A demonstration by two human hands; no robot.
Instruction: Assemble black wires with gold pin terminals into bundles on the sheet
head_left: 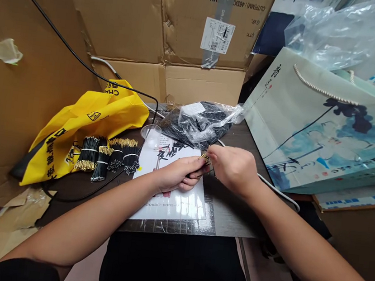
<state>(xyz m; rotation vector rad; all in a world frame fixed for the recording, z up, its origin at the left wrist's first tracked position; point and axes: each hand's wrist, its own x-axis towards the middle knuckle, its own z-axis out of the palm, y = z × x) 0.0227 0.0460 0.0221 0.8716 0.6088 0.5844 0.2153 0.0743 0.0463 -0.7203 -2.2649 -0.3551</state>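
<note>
Black cloth (175, 269) covered the lap. Beyond stood flat, creased cardboard (127, 14), then a smooth paper bag (300, 109) with twisted cord handle, and a crumpled yellow bag (73, 122). Above a flat paper sheet (179, 210), the right hand (235, 169) was curled, its hold impossible to tell; the left hand (183, 173) grasped slender gold-tipped pieces (206, 158).

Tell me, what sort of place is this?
Probably a cramped work corner for small parts: tied bundles of gold-tipped black pieces, a printed sheet on the dark table, and cardboard close around.
</note>
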